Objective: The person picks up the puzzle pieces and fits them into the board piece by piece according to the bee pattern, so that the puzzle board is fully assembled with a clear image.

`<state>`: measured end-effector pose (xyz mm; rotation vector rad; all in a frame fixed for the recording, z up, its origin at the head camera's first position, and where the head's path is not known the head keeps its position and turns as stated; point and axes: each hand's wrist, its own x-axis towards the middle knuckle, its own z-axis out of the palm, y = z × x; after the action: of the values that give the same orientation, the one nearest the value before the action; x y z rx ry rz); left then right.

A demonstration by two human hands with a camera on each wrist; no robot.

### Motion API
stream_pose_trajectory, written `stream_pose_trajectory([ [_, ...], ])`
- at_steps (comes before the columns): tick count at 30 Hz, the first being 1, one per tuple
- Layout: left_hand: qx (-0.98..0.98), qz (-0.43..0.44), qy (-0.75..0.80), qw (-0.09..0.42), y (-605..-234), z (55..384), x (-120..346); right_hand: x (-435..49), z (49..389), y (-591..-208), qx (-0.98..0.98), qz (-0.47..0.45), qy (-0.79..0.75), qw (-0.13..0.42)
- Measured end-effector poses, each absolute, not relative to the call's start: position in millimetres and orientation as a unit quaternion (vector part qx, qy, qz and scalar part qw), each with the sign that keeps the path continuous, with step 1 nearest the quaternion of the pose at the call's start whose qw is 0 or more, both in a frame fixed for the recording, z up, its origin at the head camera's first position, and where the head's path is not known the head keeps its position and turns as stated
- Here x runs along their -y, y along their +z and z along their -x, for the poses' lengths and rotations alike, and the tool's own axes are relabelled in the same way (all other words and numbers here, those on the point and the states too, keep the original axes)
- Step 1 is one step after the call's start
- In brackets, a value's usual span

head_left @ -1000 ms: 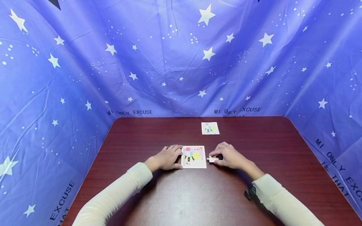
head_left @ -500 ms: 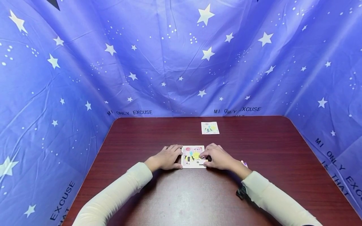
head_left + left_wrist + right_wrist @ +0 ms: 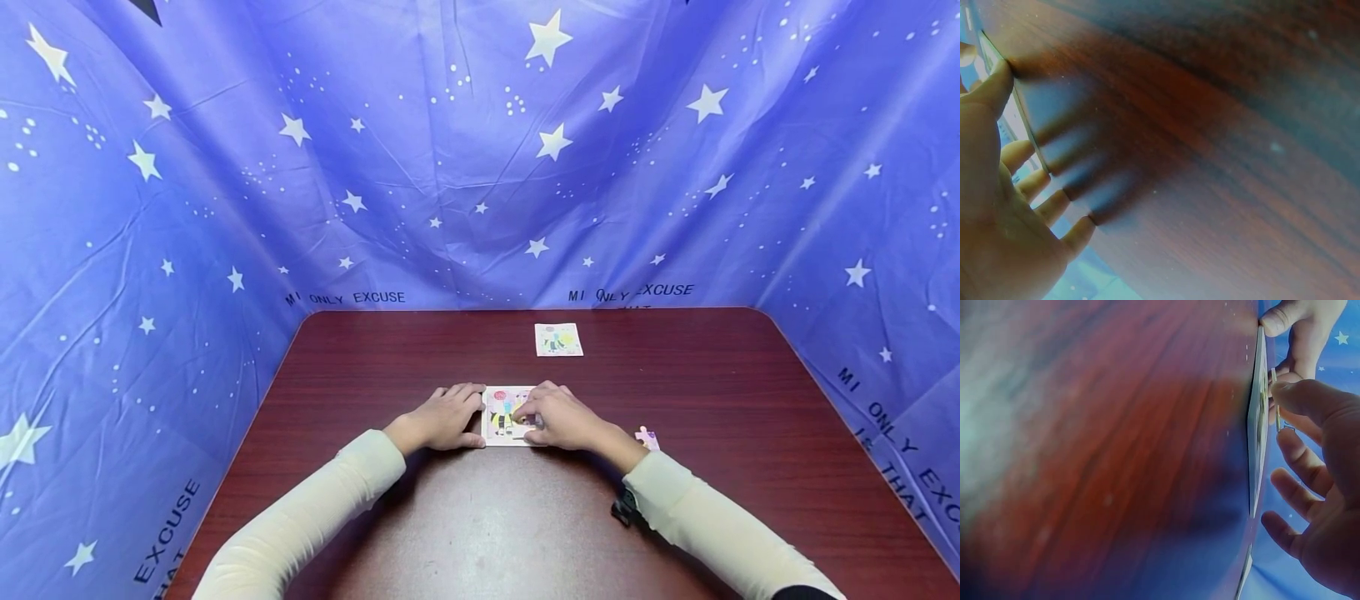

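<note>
A square puzzle board (image 3: 501,442) with a bee picture lies flat on the table. My left hand (image 3: 442,419) rests at its left edge, thumb at the near corner and spread fingertips along the side, as the left wrist view also shows. Over the board's right part, my right hand (image 3: 566,418) pinches a puzzle piece (image 3: 1277,419) between thumb and forefinger. In the right wrist view that piece appears edge-on, just above the board, the other fingers loosely bent. The right hand hides much of the bee's head.
Another puzzle piece (image 3: 647,437), pink and purple, lies beside the right wrist, partly covered by the sleeve. Farther back is a square card (image 3: 558,340) with the same bee picture. Blue star-printed cloth (image 3: 442,167) hangs around the dark red table (image 3: 360,358).
My right hand has moved left with its puzzle piece, from beside the board to over its right part. The loose piece came into view behind it. The left hand has stayed put.
</note>
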<state>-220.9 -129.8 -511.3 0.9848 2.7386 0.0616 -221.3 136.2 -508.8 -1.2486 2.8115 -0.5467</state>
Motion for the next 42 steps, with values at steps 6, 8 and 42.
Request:
stream_pose_trajectory([
  [6, -0.935, -0.334, 0.023, 0.119, -511.4, 220.8, 129.8, -129.8, 221.3, -507.9, -0.899, 0.401, -0.176, 0.018],
  [8, -0.935, -0.334, 0.024, 0.120, -511.4, 220.8, 129.8, -128.5, 222.0, -508.2, -0.899, 0.402, -0.172, 0.017],
  [42, -0.935, -0.334, 0.030, 0.116, -512.6, 221.4, 130.1, -121.4, 226.4, -509.9, -0.905, 0.395, -0.150, 0.046],
])
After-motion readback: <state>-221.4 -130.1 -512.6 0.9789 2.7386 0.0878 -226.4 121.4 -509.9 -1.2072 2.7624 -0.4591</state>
